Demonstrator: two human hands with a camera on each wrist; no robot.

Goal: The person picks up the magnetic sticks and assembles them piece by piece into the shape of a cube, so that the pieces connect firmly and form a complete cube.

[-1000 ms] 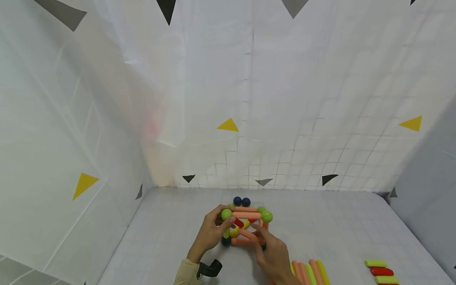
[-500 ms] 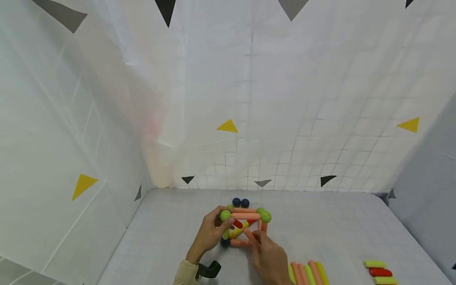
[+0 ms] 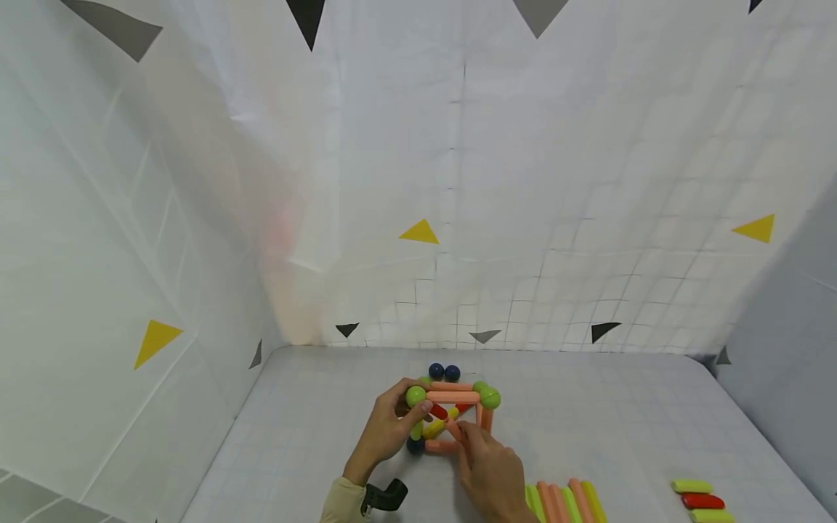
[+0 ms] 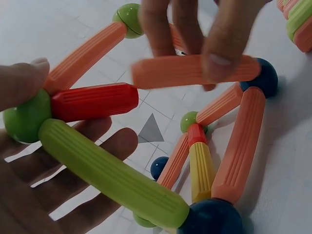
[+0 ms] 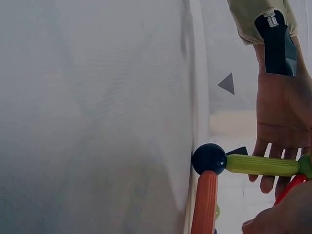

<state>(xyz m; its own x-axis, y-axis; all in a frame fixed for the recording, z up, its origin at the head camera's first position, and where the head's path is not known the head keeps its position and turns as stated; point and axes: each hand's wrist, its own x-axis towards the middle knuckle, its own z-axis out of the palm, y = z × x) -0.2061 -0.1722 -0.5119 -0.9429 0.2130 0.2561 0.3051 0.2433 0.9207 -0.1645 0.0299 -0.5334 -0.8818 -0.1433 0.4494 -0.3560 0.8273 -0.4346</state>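
Two hands work on one frame (image 3: pixel 451 414) of rods and balls, standing on the tabletop (image 3: pixel 588 414) near the middle of its front part. Left hand (image 3: pixel 387 428) steadies the frame at its left top corner: thumb on the green ball (image 4: pixel 27 117), fingers loosely cupped under the green rod (image 4: pixel 112 175), a bracing touch more than a firm grip. Right hand (image 3: pixel 487 468) pinches a loose orange rod (image 4: pixel 192 70) between thumb and fingers, held across the frame's open side, one end at or close to a blue ball (image 4: pixel 265 75).

Step in hand, as I judge it: seating this rod as a cross member. Next move likely calls for lining both rod ends up with balls while the left hand keeps the frame from tipping.

Two blue balls (image 3: pixel 444 372) lie just behind the frame. Spare rods (image 3: pixel 565 501) lie right of the frame, three short pieces (image 3: pixel 696 497) farther right; both sets are cut by the picture edge.

Hidden: the right wrist view is mostly blank wall. Whether the rod end touches the blue ball cannot be told; fingers cover part of it.
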